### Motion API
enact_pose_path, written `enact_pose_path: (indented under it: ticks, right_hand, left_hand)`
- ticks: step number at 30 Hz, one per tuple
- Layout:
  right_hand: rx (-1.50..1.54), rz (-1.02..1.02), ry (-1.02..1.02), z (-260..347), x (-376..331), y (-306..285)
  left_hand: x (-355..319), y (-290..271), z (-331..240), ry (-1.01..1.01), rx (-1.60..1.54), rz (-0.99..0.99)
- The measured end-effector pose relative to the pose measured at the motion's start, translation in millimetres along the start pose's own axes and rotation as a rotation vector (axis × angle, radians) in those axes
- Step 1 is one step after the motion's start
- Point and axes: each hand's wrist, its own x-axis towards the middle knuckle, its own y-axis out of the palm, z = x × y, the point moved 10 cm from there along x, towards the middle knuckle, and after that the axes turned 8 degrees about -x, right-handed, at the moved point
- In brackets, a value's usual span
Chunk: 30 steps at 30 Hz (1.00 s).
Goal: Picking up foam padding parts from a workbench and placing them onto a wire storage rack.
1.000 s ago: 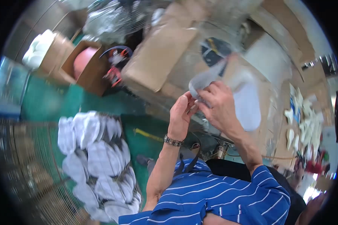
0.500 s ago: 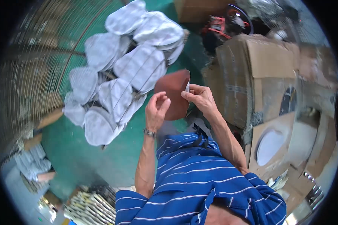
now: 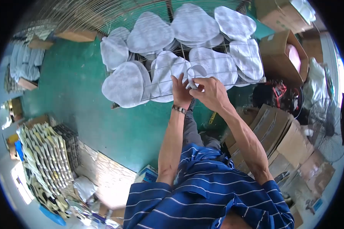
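At twelve o'clock in the head view, a wire rack (image 3: pixel 233 82) is carrying overlapping pale grey pads, rounded and heart-like in outline. Item one: left hand (image 3: pixel 180 91), wristband showing, is resting its fingers on a grey pad (image 3: pixel 165 74) at the rack's near edge; its grip is lying loose, not clamped. Item two: right hand (image 3: pixel 212 92) is pinching a small white piece (image 3: pixel 192 84) just beside the left fingers, grip pressed together on it. Item three: green floor (image 3: pixel 76 99) is spreading at nine o'clock. Item four: cardboard boxes (image 3: pixel 279 133) are standing at three o'clock; a slatted stack (image 3: pixel 46 152) is sitting at eight. Risk, as judged: pads are overhanging the near edge, so a tug could be dragging neighbours off onto the floor; the thin pinch could be slipping.
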Motion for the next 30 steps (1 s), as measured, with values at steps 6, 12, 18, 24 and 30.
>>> enact_pose_path:
  ticks: [6, 12, 18, 24, 30]
  right_hand:
    - [-0.214, -0.054, -0.258, 62.2, 35.9, 65.1]
    - [-0.385, 0.055, -0.301, 41.7, 60.9, 247.6]
    - [-0.233, 0.325, -0.12, -27.0, 57.4, 362.9]
    - [0.69, 0.592, 0.462, -70.1, 43.1, 403.6]
    - [1.522, 0.362, 1.015, -83.8, 13.0, 428.3]
  left_hand:
    - [40.9, -25.9, -72.9, 0.153, -0.154, 0.154]
    - [37.6, -186.0, -132.0, 0.33, -0.021, -0.217]
    - [43.8, -257.7, -202.3, 0.479, 0.76, -0.59]
    - [94.4, -150.4, -221.0, 0.776, 1.978, -0.41]
    - [145.0, -140.4, -220.2, 0.67, 2.327, -0.268]
